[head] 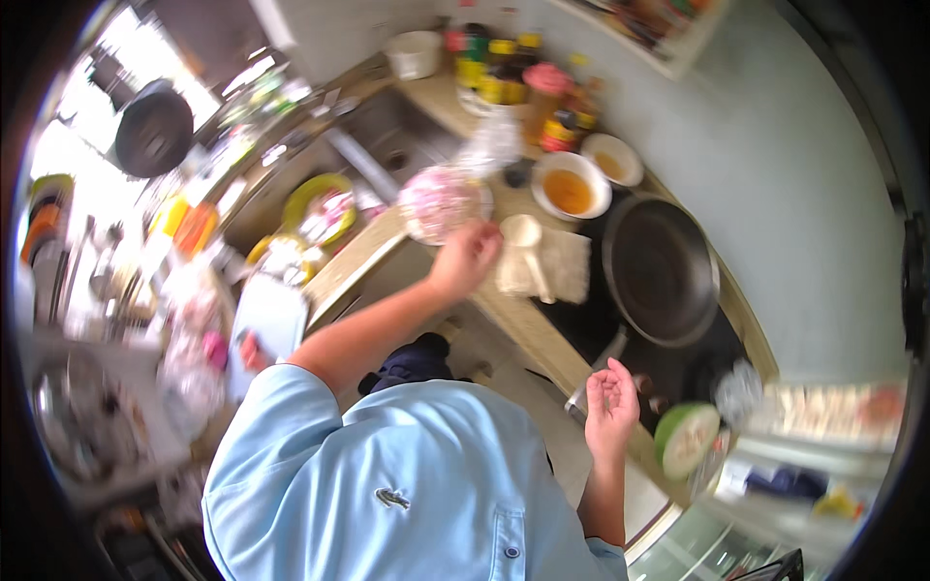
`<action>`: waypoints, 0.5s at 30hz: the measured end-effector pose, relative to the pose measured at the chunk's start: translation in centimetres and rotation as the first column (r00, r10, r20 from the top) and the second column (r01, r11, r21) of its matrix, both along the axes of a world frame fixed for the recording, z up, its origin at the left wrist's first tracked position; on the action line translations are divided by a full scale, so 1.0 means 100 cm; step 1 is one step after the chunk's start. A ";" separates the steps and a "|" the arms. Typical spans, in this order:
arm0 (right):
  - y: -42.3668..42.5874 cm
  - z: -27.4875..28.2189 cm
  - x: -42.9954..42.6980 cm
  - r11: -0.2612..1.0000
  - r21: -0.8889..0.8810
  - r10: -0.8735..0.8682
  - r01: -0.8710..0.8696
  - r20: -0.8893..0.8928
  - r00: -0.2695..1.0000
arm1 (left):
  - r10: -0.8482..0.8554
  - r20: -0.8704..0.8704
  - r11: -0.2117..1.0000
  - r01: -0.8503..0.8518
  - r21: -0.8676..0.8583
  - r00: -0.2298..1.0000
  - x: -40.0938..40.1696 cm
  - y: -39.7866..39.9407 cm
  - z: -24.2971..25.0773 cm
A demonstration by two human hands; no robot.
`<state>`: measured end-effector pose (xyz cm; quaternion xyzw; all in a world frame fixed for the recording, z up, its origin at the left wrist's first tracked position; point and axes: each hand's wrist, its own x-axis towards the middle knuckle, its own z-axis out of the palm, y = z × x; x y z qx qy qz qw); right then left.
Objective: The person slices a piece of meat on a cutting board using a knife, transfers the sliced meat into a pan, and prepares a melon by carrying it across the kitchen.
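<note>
My left hand (468,256) reaches forward with curled fingers, close to the near rim of a bowl of pinkish, finely cut food (442,203). Blur hides whether those fingers touch the bowl. Just right of it, a light-coloured ladle or spoon (534,254) lies on a folded cloth (568,265) at the counter edge. My right hand (614,403) is raised near the cooktop's front edge, palm partly up, fingers loosely bent and nothing in them. Close to this hand is the handle of a dark frying pan (660,272), which sits on the black cooktop (581,309).
Behind the cloth stand a bowl of orange-brown liquid (568,190), a paler bowl (612,161) and several sauce bottles (501,69). A cut green melon or gourd (686,439) rests at right. Leftward are the sink (396,131), a yellow-green basin (296,207) and a white board (269,309).
</note>
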<state>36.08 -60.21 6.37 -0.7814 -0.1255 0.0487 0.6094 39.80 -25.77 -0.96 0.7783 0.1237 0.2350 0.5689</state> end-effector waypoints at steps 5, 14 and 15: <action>0.117 0.011 -0.004 0.794 -0.065 0.603 -0.604 -0.036 0.797 | 0.291 -0.071 0.889 -0.242 0.388 0.954 -0.207 0.009 -0.012; 0.311 -0.091 -0.149 0.176 -0.336 0.930 -0.925 -0.250 0.268 | 0.917 -0.060 0.351 -0.728 0.589 0.394 -0.469 0.061 -0.069; 0.327 -0.113 -0.173 0.161 -0.328 0.922 -0.931 -0.286 0.260 | 0.929 -0.046 0.320 -0.732 0.602 0.368 -0.484 0.074 -0.074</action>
